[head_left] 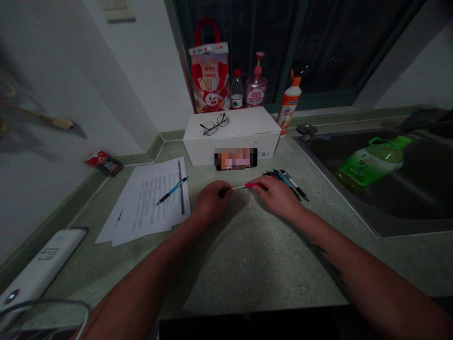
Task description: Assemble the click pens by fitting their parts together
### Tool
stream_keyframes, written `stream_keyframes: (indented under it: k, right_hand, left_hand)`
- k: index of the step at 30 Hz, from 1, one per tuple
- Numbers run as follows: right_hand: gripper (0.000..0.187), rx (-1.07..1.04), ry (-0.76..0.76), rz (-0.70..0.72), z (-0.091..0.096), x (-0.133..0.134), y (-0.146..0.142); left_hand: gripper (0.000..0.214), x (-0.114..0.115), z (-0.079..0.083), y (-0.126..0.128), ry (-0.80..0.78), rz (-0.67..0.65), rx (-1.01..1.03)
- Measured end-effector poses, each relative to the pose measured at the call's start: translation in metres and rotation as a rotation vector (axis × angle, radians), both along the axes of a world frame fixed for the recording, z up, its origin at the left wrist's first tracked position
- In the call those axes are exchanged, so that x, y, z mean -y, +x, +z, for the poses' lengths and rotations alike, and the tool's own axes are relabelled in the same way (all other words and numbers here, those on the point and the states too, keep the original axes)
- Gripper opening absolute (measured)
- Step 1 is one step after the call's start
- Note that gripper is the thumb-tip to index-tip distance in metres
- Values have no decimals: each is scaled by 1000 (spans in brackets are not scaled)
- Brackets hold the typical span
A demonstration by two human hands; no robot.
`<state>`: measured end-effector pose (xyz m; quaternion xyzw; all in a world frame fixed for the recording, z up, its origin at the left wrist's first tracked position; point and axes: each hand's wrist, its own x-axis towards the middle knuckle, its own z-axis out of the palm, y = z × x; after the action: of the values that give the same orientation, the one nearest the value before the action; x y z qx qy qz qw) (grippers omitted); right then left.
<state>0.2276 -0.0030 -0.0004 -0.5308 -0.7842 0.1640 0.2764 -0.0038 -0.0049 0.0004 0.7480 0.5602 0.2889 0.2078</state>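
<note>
My left hand (211,200) and my right hand (279,198) sit close together over the speckled green countertop (247,264). Between them lies a slim pen (244,187) with a white shaft and a red section. My left hand closes on its dark end, and my right hand pinches the red part. Just past my right hand lies a bundle of several dark and blue pens (287,184). To the left of my left hand are printed papers (148,203), with a blue mechanical pencil (172,191) lying across them.
A white box (231,134) with glasses (214,124) on top stands ahead, a phone (235,158) leaning against it. Bottles (256,87) and a gift bag (210,66) stand behind. On the right is a steel sink (371,179) holding a green bottle (371,160). A white power bank (38,264) lies at the left.
</note>
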Motion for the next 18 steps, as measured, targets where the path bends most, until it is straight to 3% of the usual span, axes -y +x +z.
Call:
stream_keyframes:
  k: [3,10,18]
  right_hand:
    - [23,59,58,-90,-1,-1,6]
    - [23,228,107,164,3,4,-2]
    - [27,307,128,163,13,4,6]
  left_hand:
    - [12,-1,2,-1,9,82,-9]
    - [12,-2,0,0,15,121,5]
    - [12,-1,-2,-1,12,114,8]
